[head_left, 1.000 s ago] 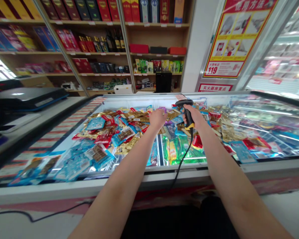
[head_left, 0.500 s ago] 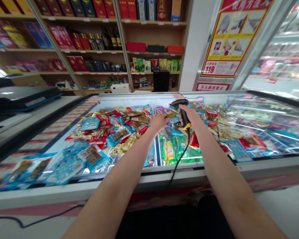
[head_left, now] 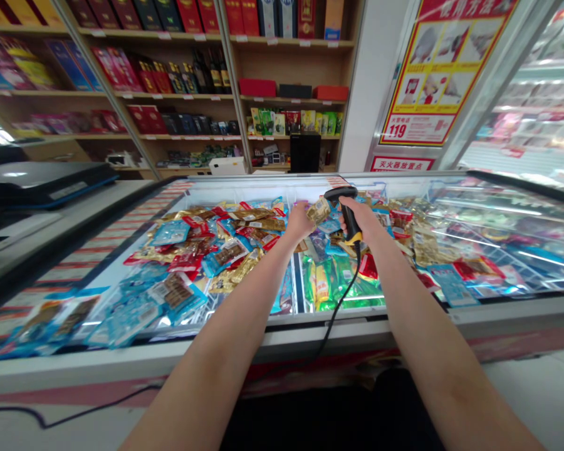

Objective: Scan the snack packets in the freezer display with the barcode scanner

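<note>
My left hand [head_left: 299, 222] pinches a gold snack packet [head_left: 318, 210] at the fingertips, just beside the corded barcode scanner [head_left: 349, 216] gripped tight in my right hand [head_left: 363, 219], above a heaped chest freezer [head_left: 310, 329].

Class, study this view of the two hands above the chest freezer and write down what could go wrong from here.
The small gold packet seems held only at the fingertips of the left hand, so it could slip back among the heaped packets. The black cable of the barcode scanner in the right hand runs over the freezer's front rim, where it could snag.
</note>
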Available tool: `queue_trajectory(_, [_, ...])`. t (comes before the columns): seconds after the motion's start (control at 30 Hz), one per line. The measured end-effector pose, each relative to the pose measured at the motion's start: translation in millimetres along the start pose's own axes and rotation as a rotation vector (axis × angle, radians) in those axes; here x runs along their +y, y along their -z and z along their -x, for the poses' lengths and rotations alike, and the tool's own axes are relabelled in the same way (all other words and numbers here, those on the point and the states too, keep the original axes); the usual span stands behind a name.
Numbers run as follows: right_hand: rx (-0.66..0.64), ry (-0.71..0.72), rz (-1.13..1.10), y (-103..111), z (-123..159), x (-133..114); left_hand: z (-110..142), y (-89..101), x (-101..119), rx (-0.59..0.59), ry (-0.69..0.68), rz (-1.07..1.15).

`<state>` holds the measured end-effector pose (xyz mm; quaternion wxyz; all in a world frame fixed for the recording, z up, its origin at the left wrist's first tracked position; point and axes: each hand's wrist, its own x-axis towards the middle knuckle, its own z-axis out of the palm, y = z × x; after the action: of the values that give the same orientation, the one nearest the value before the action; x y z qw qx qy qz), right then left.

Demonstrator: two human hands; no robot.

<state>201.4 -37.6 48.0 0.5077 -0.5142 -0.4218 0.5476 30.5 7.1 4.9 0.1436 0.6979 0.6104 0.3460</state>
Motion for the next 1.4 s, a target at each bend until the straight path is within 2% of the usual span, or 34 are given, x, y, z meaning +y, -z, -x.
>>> queue_trajectory(0.1, [-0.019,-0.004,0.0,0.9,-0.9,0.0,-4.8,6.8,-2.2,0.015,0.057,0.153])
queue_trajectory(0.33, [-0.105,-0.005,-0.02,-1.6,5.8,-3.5,-16.9,19.3,-14.7,0.092,0.368,0.616])
queue_trajectory(0.43, [-0.148,-0.006,-0.032,-2.5,9.7,-4.7,-20.2,23.0,-17.2,0.1,0.432,0.742])
queue_trajectory(0.67, [-0.218,-0.021,-0.095,-1.8,11.0,-6.0,-19.6,32.3,-16.8,0.084,0.457,0.694])
queue_trajectory(1.03, [-0.221,-0.033,-0.06,-3.5,12.5,-4.8,-17.6,34.2,-15.3,0.019,0.44,0.619])
queue_trajectory(1.4, [-0.266,-0.012,-0.077,-1.8,12.5,-6.5,-20.2,34.7,-19.3,0.059,0.434,0.654])
